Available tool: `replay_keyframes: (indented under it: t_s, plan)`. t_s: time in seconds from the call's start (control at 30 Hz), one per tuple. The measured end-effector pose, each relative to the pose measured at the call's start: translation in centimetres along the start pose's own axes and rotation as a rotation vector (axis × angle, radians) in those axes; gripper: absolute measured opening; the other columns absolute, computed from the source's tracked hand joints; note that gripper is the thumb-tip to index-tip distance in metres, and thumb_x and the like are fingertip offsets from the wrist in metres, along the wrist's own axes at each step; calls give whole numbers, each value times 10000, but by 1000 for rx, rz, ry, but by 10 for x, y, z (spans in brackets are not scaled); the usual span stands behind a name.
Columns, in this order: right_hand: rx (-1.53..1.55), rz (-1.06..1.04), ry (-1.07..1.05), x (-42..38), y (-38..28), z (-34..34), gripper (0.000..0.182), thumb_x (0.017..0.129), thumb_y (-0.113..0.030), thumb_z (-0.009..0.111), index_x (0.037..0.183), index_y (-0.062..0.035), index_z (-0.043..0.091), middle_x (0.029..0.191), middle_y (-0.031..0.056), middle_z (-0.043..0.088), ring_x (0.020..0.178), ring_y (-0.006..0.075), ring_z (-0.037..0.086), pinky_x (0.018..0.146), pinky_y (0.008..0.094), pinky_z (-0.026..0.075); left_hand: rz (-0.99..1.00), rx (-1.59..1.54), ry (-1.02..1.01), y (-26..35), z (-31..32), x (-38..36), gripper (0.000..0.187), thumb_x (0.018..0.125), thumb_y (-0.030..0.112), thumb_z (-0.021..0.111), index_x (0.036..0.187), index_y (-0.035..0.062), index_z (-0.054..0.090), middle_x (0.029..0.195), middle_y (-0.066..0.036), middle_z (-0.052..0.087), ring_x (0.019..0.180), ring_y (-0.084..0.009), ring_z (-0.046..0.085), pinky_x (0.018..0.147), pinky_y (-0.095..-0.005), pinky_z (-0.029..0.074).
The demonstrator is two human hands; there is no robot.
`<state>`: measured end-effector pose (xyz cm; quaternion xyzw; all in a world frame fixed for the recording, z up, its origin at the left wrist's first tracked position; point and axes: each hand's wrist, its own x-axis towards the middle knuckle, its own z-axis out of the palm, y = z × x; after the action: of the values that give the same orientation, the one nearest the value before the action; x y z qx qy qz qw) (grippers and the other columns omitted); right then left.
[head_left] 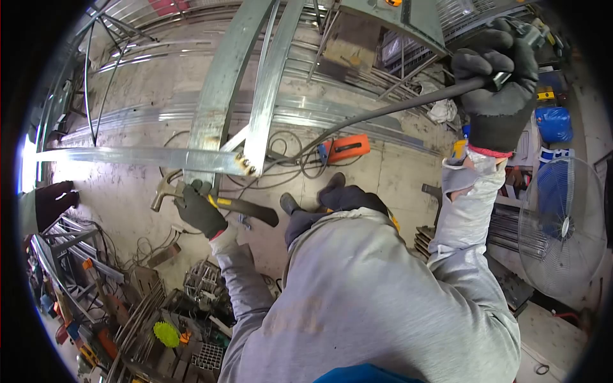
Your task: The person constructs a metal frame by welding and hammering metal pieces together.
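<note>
My left hand [201,209], in a dark glove, is closed round a claw hammer [246,208]; its metal head points left. It is just below the end of a metal beam [147,157], whose joint with upright metal bars [265,105] shows brown scorch marks. Raised at the upper right, my right hand [495,83], also gloved, has its fingers curled round a thick dark cable [408,103]. A metal fitting shows by its fingertips. The cable sags down to the floor near the joint.
An orange-red tool box [346,148] lies on the floor among loose cables. A large fan [565,226] stands at the right. Metal frames and scrap [204,284] fill the lower left. Another person's dark-clad legs [54,203] show at the left edge.
</note>
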<state>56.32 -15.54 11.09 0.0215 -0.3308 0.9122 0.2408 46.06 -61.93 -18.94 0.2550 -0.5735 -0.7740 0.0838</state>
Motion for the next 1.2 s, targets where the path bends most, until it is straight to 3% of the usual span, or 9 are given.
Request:
replay_keyframes:
  t_s: [0.23,0.3,0.37,0.77,0.8,0.9,0.97,1.03,1.2]
  plan:
    - [187,76,-193,32,-36,-14,210,1002,-150,685,1137,9,662,970,-3,632,688,41,551,702,281,447,31,117,45,-18,-19,22,218,1005,141,576,1114,-27,662,928,-127,679,734,-236,699,575,-371,581]
    - [189,-5,-268,55,-56,-46,198,1012,-171,681,1130,-14,656,945,-23,636,722,43,575,736,273,452,311,448,-48,-31,-45,35,232,1001,143,582,1040,-62,683,933,-130,705,775,-245,725,614,-375,597]
    - [64,-130,-172,68,-60,-54,149,1053,-223,675,1041,-75,690,881,-33,715,715,52,666,682,282,528,60,112,89,-15,-20,25,247,999,150,587,1023,-80,674,939,-134,720,796,-252,732,627,-374,596]
    - [168,-203,-185,112,-77,-73,246,1099,-316,639,1198,-102,709,1008,4,790,724,86,722,651,321,547,71,60,-71,-20,-48,48,300,1070,280,550,907,46,642,792,-66,628,669,-190,601,610,-333,518]
    - [237,-49,-378,122,-93,-84,225,1038,-226,649,1165,-42,674,934,-24,669,740,54,605,754,305,472,31,56,25,-16,-34,39,300,1075,288,548,909,53,637,789,-59,623,668,-192,596,617,-331,521]
    - [128,-129,-229,143,-105,-106,244,1051,-256,638,1182,-55,684,953,-19,684,732,63,616,751,329,480,-27,-8,127,-10,-26,29,293,1086,306,532,911,90,625,757,-23,581,642,-187,553,613,-331,497]
    - [117,-135,-207,165,-113,-127,255,1057,-262,639,1200,-57,687,976,-18,690,719,69,620,744,344,484,-109,-83,74,-8,-50,45,292,1087,334,538,907,121,625,715,3,510,611,-169,497,587,-331,452]
    - [123,-99,-202,194,-137,-150,238,1040,-233,661,1199,-56,672,948,-36,651,705,59,603,737,342,474,-241,-382,-545,-4,-92,61,275,1092,367,547,972,148,662,703,11,449,600,-131,443,567,-317,417]
    - [125,13,-359,273,-190,-180,190,972,-207,720,1090,-90,628,882,-56,589,673,27,568,724,305,436,165,-247,-18,49,-34,-7,283,1099,357,542,1025,110,661,720,12,474,608,-124,462,553,-300,413]
